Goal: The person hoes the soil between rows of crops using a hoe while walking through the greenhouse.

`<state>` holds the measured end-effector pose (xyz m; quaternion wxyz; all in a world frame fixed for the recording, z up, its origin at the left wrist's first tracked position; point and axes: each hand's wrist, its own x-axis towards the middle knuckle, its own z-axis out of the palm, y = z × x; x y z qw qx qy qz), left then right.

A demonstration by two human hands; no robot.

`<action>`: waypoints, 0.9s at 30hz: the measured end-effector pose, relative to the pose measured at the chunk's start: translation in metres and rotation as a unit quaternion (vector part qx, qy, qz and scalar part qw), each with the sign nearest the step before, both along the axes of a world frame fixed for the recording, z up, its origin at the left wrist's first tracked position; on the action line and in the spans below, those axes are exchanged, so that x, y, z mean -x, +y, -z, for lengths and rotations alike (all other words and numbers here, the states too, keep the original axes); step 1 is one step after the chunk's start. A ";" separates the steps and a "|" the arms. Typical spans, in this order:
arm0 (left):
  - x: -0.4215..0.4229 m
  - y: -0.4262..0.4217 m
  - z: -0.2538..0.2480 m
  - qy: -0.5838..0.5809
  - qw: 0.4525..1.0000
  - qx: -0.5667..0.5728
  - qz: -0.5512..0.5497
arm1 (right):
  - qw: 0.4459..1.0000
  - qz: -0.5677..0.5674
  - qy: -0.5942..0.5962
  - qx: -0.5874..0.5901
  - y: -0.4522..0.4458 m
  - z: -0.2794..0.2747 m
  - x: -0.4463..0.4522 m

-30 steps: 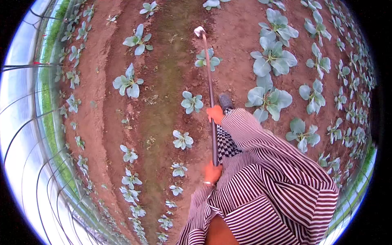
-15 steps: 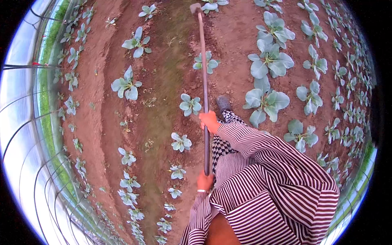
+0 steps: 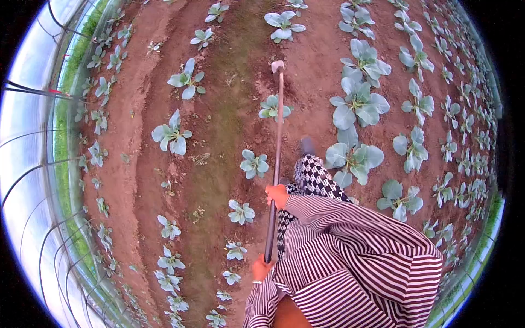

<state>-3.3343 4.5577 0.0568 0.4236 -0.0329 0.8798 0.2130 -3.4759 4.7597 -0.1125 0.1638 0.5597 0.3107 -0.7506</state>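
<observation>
A long-handled hoe runs up the middle of the view, its metal blade at the far end on or just above the soil. My right hand is wrapped around the handle partway along. Lower down, at the butt end, my left hand is closed on the same handle. The shaft passes over the right side of a leafy seedling. Another seedling grows just left of the handle, clear of it.
Rows of broad-leaved plants stand on both sides in brown soil. A greenish, mossy furrow lies to the left. My shoe is between the rows. Curved hoops and plastic sheeting line the left edge.
The hoe blade has come back toward me, from beyond the nearer seedling's row-mate to closer in. Both hands have drawn down with the handle, and my leg shows more.
</observation>
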 end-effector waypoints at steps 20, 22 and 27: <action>0.210 0.373 -0.002 -0.101 0.975 -0.113 -0.163 | 0.969 -0.190 0.088 -0.133 0.338 0.030 0.230; 0.190 0.358 -0.014 0.011 0.992 -0.121 -0.027 | 0.983 -0.135 0.067 -0.110 0.322 0.022 0.205; 0.169 0.319 -0.061 -0.127 0.987 -0.021 -0.097 | 0.992 -0.116 0.001 -0.047 0.275 0.000 0.171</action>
